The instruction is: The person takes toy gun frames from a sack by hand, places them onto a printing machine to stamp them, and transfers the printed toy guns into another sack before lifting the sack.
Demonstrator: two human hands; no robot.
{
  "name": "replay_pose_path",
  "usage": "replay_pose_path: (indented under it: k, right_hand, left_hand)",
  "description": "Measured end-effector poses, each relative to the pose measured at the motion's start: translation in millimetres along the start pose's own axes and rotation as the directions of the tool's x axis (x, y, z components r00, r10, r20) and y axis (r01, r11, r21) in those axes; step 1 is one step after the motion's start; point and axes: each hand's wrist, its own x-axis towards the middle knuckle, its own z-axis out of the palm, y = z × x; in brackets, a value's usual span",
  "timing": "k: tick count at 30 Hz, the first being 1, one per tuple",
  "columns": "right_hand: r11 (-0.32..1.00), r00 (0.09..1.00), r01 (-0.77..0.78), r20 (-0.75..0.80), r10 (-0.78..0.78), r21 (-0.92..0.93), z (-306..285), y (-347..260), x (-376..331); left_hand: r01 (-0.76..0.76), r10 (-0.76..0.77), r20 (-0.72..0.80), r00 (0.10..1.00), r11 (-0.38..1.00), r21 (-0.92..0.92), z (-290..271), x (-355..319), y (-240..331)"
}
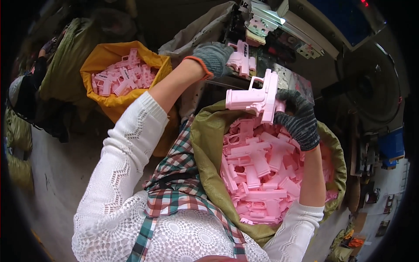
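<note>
My left hand (213, 59), in a grey knit glove with an orange cuff, is closed on the end of a pink toy pistol (239, 58). That pistol has a dark printed mark and lies at the machine's fixture. My right hand (302, 118), in a dark grey glove, holds up another pink toy pistol (258, 97) with no mark on its visible side. More pink plastic shows between it and the palm; I cannot tell whether it is a separate piece. Below is an open olive-green sack (207, 146) filled with pink toy pistols (257, 161).
A yellow sack (98, 52) on the left holds marked pink toy pistols (123, 77). Ahead stands a machine with a metal head (260, 25). A large fan (371, 83) is at the right. Another person's dark sleeve (40, 65) shows at the far left, by green sacks (65, 61).
</note>
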Motion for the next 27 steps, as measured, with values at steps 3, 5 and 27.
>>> replay_pose_path:
  k: [3,5,27]
  right_hand:
    - [0.991,0.987,0.117,-0.114,-0.11,0.059,8.3,-0.6,10.6]
    - [0.988,0.983,0.149,-0.114,-0.143,0.05,15.3,-2.1,20.8]
    - [0.781,0.935,0.315,0.315,-0.16,-0.539,94.5,52.4,-13.3]
  left_hand:
    - [-0.096,0.079,0.103,0.991,0.981,0.168,-1.4,-5.6,-0.8]
    - [-0.207,0.266,-0.306,0.914,0.955,0.211,9.5,-31.1,-9.7]
    - [0.536,0.567,0.534,0.627,0.183,-0.824,-13.3,-182.0,36.5]
